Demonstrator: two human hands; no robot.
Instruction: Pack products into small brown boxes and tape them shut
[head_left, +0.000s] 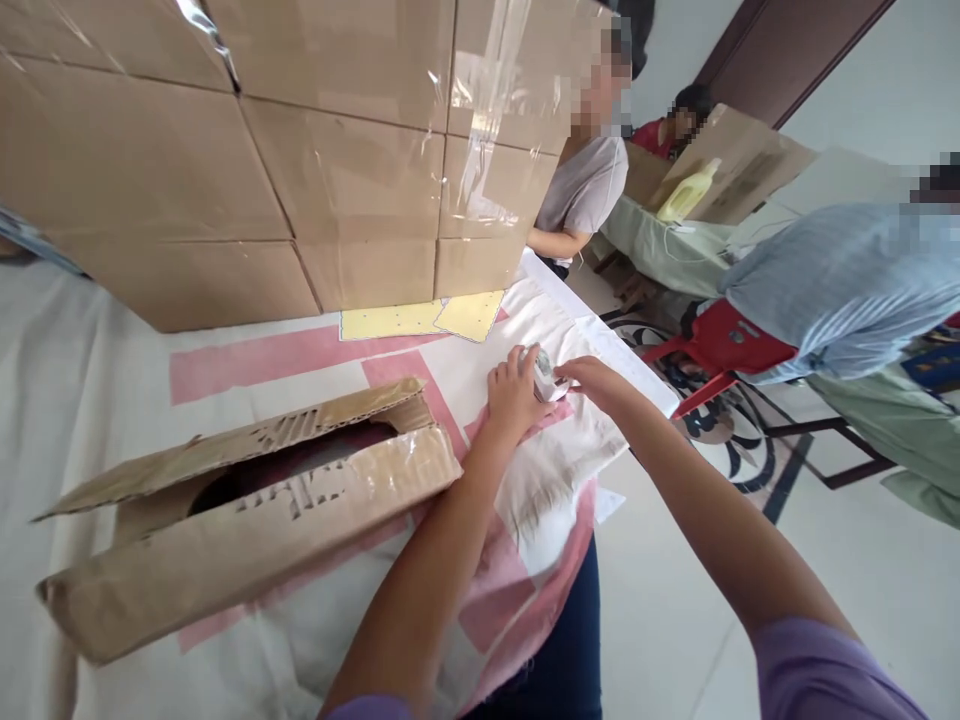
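Near the table's right edge, my left hand [514,390] is wrapped round a small white block-like thing with a greyish top [545,372]. Its exact kind is too small to tell. My right hand [589,379] is closed at the right side of the same thing, fingertips pressed together against its edge; whether they pinch a part of it is hidden. Both hands are low over the pink-and-white cloth [536,490]. Left of my left forearm lies a long cardboard box [262,540], its top flaps partly open on a dark inside.
Stacked cardboard cartons [345,180] under clear film stand at the back. Yellow paper pieces [401,321] lie at their foot. One person [592,190] is beyond the cartons; another, in light blue [847,280], sits on a red chair [739,340]. A yellow bottle [690,192] stands further back.
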